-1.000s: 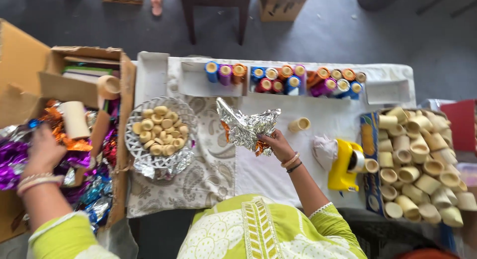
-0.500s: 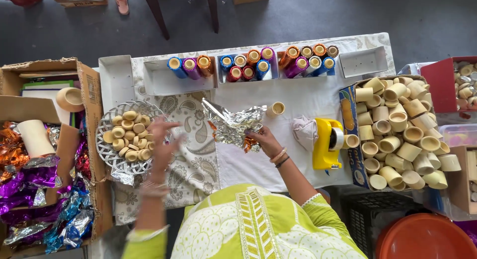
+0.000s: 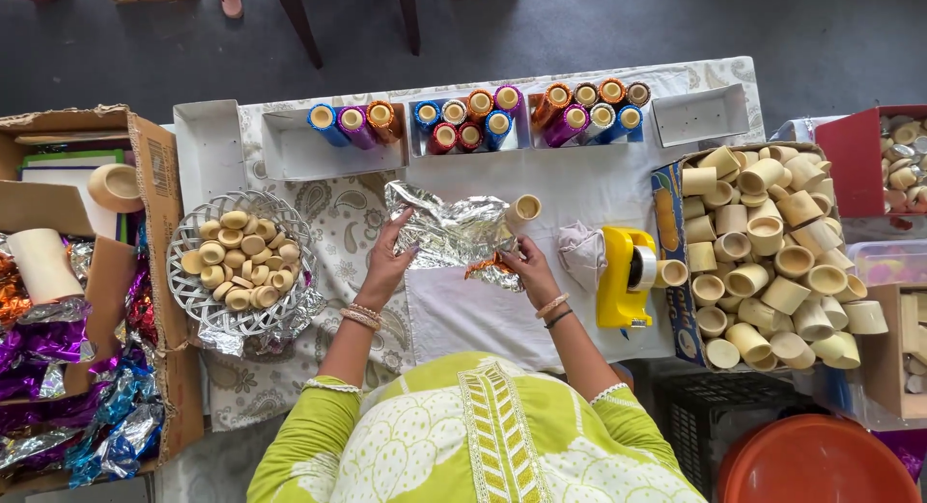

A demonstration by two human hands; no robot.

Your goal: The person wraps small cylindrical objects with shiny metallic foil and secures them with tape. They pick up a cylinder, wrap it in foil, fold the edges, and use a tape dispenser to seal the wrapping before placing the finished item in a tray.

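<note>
Both hands work a crumpled sheet of silver foil [image 3: 449, 231] that lies on the white cloth near the middle of the table [image 3: 599, 184]. The left hand [image 3: 389, 264] rests at the foil's left edge, fingers spread and pressing down on it, not closed around anything. The right hand [image 3: 526, 264] is at the foil's near right corner, fingers pinched on the sheet where an orange foil scrap [image 3: 486, 267] shows just beside them.

A single plain cup [image 3: 524, 209] stands just right of the foil's far corner. To the left sits a silver wire basket [image 3: 193, 300] filled with small pale discs [image 3: 241, 262]. To the right of the right hand are a grey cloth bundle [image 3: 582, 254] and a yellow tape dispenser [image 3: 621, 276]. Along the far edge, white trays [image 3: 290, 155] hold foil-wrapped cups [image 3: 468, 117] in blue, purple, orange and red. A box of plain cups [image 3: 772, 262] stands at the far right, and a cardboard box [image 3: 159, 204] with loose coloured foil [image 3: 68, 368] at the left.
</note>
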